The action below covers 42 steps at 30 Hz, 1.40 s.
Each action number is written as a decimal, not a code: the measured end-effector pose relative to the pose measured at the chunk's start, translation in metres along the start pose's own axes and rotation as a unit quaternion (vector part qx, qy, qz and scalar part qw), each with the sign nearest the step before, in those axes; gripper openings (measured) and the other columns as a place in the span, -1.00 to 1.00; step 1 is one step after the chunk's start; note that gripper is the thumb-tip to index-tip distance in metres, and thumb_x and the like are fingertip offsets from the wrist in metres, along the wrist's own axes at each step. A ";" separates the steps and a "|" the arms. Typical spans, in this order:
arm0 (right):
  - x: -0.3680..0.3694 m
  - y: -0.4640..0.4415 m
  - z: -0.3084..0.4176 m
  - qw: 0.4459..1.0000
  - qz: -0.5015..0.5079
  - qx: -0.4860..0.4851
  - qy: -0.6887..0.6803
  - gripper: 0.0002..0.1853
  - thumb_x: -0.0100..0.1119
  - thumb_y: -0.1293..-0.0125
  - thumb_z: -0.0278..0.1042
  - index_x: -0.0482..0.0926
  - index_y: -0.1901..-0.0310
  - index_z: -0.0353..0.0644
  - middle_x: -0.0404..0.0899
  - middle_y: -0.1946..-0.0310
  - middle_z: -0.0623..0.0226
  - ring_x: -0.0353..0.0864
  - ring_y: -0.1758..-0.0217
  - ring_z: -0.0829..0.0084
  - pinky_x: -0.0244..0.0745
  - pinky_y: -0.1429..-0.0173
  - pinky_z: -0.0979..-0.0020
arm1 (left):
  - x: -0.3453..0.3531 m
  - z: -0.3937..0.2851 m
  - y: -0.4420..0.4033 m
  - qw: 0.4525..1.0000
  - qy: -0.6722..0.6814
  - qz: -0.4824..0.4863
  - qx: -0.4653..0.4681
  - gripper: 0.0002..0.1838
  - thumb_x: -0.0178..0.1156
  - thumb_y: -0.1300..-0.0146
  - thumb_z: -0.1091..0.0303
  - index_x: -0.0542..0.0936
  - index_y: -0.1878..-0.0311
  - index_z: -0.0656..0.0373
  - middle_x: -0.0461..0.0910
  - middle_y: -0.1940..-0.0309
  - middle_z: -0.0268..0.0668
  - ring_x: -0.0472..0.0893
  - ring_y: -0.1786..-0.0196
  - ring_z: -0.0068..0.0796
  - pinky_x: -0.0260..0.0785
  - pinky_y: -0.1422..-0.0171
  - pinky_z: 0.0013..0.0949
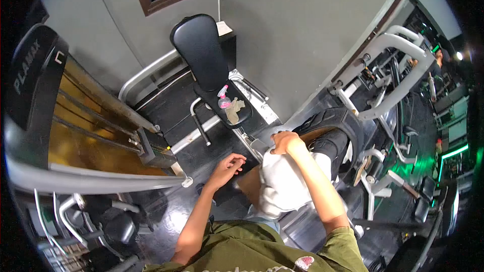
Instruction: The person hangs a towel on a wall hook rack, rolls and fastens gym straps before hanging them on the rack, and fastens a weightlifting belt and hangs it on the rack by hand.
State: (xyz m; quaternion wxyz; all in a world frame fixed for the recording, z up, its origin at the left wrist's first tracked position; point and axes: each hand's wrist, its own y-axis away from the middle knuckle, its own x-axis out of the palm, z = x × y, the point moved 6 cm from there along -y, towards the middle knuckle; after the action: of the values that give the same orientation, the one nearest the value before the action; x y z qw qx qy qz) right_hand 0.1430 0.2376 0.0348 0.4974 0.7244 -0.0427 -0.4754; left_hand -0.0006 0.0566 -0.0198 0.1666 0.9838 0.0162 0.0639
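Observation:
My right hand (286,142) is closed on the upper edge of a white cloth (285,184), which hangs below it over a machine part. To the left, my left hand (228,170) is held in the air with its fingers apart and slightly curled, holding nothing. Ahead of my hands stands a black padded seat (244,119) with a tall backrest (200,50). On the seat are a pink spray bottle (224,99) and a beige cloth (233,111).
A weight stack machine (35,80) stands at the left. Beside the white cloth lies a large black tire (353,126). Grey metal frames (403,80) fill the right side, where a distant person (438,60) is partly visible. A grey wall rises behind the seat.

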 end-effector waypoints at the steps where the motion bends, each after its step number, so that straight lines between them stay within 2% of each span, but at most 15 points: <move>1: -0.008 -0.005 0.002 1.000 -0.001 -0.005 -0.009 -0.15 0.40 -0.15 0.16 0.44 -0.45 -0.02 0.54 -0.35 0.09 0.50 -0.43 0.19 0.41 -0.47 0.24 | -0.003 0.002 -0.005 1.000 -0.010 -0.020 -0.004 -0.55 0.17 -0.52 -0.01 0.57 -0.25 0.10 0.66 -0.02 -0.34 0.62 -0.12 -0.46 0.47 -0.16 -0.32; 3: 0.032 0.003 -0.033 0.999 0.017 -0.032 -0.019 -0.14 0.44 -0.10 0.15 0.47 -0.42 -0.04 0.59 -0.30 0.09 0.54 -0.38 0.11 0.45 -0.43 0.20 | 0.055 0.009 0.007 0.998 -0.017 -0.054 -0.032 -0.59 0.16 -0.53 0.03 0.60 -0.21 0.12 0.66 -0.02 -0.34 0.62 -0.13 -0.49 0.47 -0.15 -0.34; 5: 0.034 -0.019 -0.043 0.985 -0.098 -0.143 -0.007 -0.11 0.46 -0.07 0.12 0.45 -0.43 -0.09 0.62 -0.26 0.08 0.58 -0.33 0.06 0.50 -0.38 0.17 | 0.071 -0.005 0.001 0.987 -0.115 -0.090 -0.074 -0.59 0.14 -0.54 0.03 0.62 -0.21 0.12 0.66 -0.03 -0.32 0.61 -0.12 -0.48 0.46 -0.16 -0.36; 7: 0.020 -0.012 -0.045 0.977 -0.112 -0.182 -0.010 -0.21 0.45 -0.08 0.10 0.56 -0.34 -0.10 0.66 -0.19 0.06 0.63 -0.26 0.05 0.53 -0.32 0.17 | 0.079 0.014 -0.014 0.986 -0.134 -0.094 -0.033 -0.41 0.13 -0.50 -0.13 0.60 -0.27 0.22 0.67 -0.07 -0.24 0.60 -0.15 -0.39 0.38 -0.32 -0.33; 9: 0.011 -0.009 -0.042 0.952 -0.139 -0.259 -0.082 -0.35 0.44 -0.09 0.05 0.67 -0.20 -0.12 0.71 -0.10 0.05 0.68 -0.18 0.05 0.55 -0.26 0.17 | 0.092 0.007 -0.003 0.974 -0.163 -0.081 -0.135 -0.29 0.20 -0.41 -0.21 0.56 -0.32 0.25 0.65 -0.12 -0.18 0.60 -0.19 -0.38 0.35 -0.37 -0.31; 13: -0.014 0.026 -0.037 0.958 -0.067 -0.269 -0.080 -0.53 0.32 -0.29 0.02 0.72 -0.11 -0.12 0.74 0.00 0.06 0.70 -0.09 0.05 0.56 -0.21 0.17 | 0.106 0.004 0.012 0.960 -0.185 -0.139 -0.160 -0.17 0.28 -0.31 -0.27 0.49 -0.40 0.22 0.61 -0.19 -0.13 0.54 -0.29 -0.33 0.32 -0.42 -0.27; 16: -0.035 0.054 -0.030 0.919 -0.091 -0.374 -0.092 -0.59 0.20 -0.44 -0.01 0.70 -0.13 -0.11 0.75 0.02 0.10 0.72 -0.04 0.08 0.56 -0.18 0.21 | 0.108 -0.004 0.017 0.953 -0.183 -0.217 -0.105 -0.09 0.32 -0.25 -0.29 0.40 -0.47 0.19 0.57 -0.24 -0.10 0.45 -0.38 -0.29 0.25 -0.52 -0.23; 20: -0.065 0.116 -0.017 0.861 -0.088 -0.479 -0.145 -0.62 0.16 -0.48 -0.07 0.69 -0.12 -0.14 0.75 0.04 0.06 0.71 -0.07 0.05 0.55 -0.17 0.19 | 0.113 -0.026 0.025 0.970 0.118 -0.177 0.116 -0.36 0.43 -0.30 0.30 0.43 -0.38 0.28 0.55 -0.26 -0.19 0.44 -0.40 -0.41 0.36 -0.43 -0.34; 22: -0.076 0.135 -0.009 0.826 -0.096 -0.531 -0.165 -0.64 0.14 -0.50 -0.08 0.67 -0.11 -0.15 0.74 0.06 0.06 0.72 -0.03 0.05 0.55 -0.14 0.22 | 0.111 -0.044 0.038 0.971 0.090 -0.188 0.117 -0.43 0.41 -0.31 0.33 0.48 -0.33 0.28 0.60 -0.19 -0.25 0.50 -0.30 -0.48 0.40 -0.37 -0.36; 24: -0.080 0.152 -0.004 0.824 -0.092 -0.535 -0.162 -0.63 0.13 -0.51 -0.06 0.66 -0.11 -0.15 0.74 0.05 0.05 0.73 -0.02 0.05 0.56 -0.14 0.21 | 0.113 -0.064 0.061 0.966 0.046 -0.239 0.083 -0.67 0.37 -0.36 0.35 0.65 -0.12 0.27 0.71 0.07 -0.39 0.62 0.03 -0.62 0.50 -0.13 -0.41; 28: -0.082 0.176 0.003 0.835 -0.081 -0.521 -0.157 -0.60 0.09 -0.56 -0.02 0.64 -0.13 -0.19 0.75 0.11 0.13 0.71 0.06 0.21 0.55 -0.12 0.26 | 0.103 -0.081 0.098 0.930 0.056 -0.327 0.157 -0.70 0.34 -0.43 0.18 0.71 0.09 0.28 0.66 0.30 -0.50 0.54 0.24 -0.75 0.43 0.15 -0.50; 33: -0.069 0.194 0.001 0.864 -0.016 -0.467 -0.187 -0.55 0.22 -0.50 -0.03 0.63 -0.13 -0.30 0.76 0.12 0.23 0.68 0.04 0.40 0.54 -0.13 0.34 | 0.117 -0.127 0.149 0.920 0.036 -0.334 0.201 -0.66 0.24 -0.51 0.14 0.70 0.09 0.29 0.68 0.29 -0.45 0.57 0.26 -0.73 0.45 0.18 -0.51; 35: -0.056 0.229 0.001 0.784 0.010 -0.600 -0.159 -0.45 0.41 -0.37 -0.03 0.61 -0.16 -0.36 0.75 0.05 0.21 0.67 -0.02 0.43 0.54 -0.16 0.38 | 0.118 -0.148 0.178 0.882 0.164 -0.366 0.249 -0.63 0.17 -0.56 0.11 0.69 0.04 0.29 0.69 0.26 -0.42 0.61 0.25 -0.70 0.49 0.15 -0.51; 36: -0.048 0.225 -0.002 0.834 0.078 -0.531 -0.123 -0.40 0.54 -0.24 -0.05 0.65 -0.12 -0.38 0.76 0.06 0.19 0.69 -0.01 0.45 0.56 -0.13 0.42 | 0.114 -0.152 0.186 0.891 0.147 -0.343 0.257 -0.60 0.11 -0.58 0.08 0.67 -0.01 0.28 0.71 0.23 -0.40 0.65 0.22 -0.66 0.52 0.10 -0.51; 42: -0.020 0.230 -0.016 0.835 0.113 -0.506 -0.186 -0.50 0.52 -0.25 -0.05 0.72 0.08 -0.42 0.76 0.27 0.28 0.66 0.21 0.54 0.56 0.06 0.47 | 0.121 -0.169 0.226 0.866 0.249 -0.340 0.271 -0.53 0.08 -0.58 0.03 0.57 -0.19 0.29 0.71 0.02 -0.22 0.71 0.03 -0.47 0.57 -0.12 -0.36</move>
State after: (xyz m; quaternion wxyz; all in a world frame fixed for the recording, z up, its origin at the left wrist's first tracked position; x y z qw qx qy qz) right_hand 0.2384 0.1435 0.2236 0.8272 0.2600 0.0303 -0.4973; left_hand 0.0996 -0.0954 0.2272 -0.1043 0.8753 0.4071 0.2392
